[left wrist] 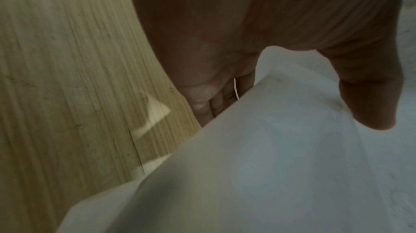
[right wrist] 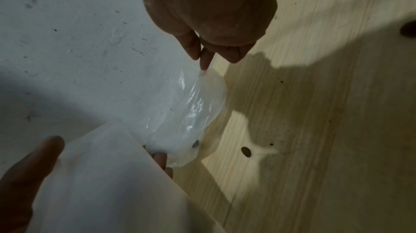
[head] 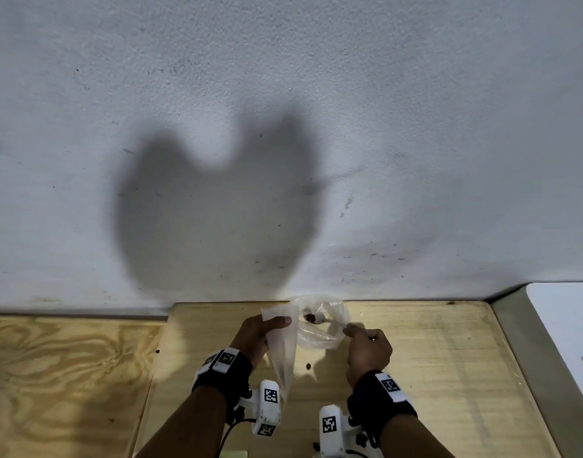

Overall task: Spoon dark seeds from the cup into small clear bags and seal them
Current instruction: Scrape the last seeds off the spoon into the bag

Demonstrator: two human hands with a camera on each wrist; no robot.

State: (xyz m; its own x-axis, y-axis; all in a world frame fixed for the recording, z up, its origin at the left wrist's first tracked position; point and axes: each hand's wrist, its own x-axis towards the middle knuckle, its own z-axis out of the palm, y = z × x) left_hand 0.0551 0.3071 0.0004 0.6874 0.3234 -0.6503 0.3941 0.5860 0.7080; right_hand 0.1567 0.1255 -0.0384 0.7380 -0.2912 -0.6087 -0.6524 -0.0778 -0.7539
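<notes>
My left hand (head: pixel 277 325) pinches the mouth of a small clear bag (head: pixel 281 355), thumb on top and fingers beneath; the bag hangs down toward me. In the left wrist view the bag (left wrist: pixel 270 148) fills the frame under my thumb (left wrist: pixel 371 105). My right hand (head: pixel 356 332) grips the handle of a clear plastic spoon (head: pixel 331 322), whose bowl carries a few dark seeds (head: pixel 311 317). The spoon bowl sits over a crinkly clear cup (head: pixel 326 338) just right of the bag's mouth. In the right wrist view the cup (right wrist: pixel 191 108) lies below my fingers (right wrist: pixel 193 50).
Both hands work over a pale wooden table (head: pixel 432 358) pushed against a rough white wall (head: pixel 283 127). One loose dark seed (head: pixel 308 366) lies on the wood near the bag. A white surface (head: pixel 568 325) stands at the right; lower plywood (head: pixel 68 375) lies left.
</notes>
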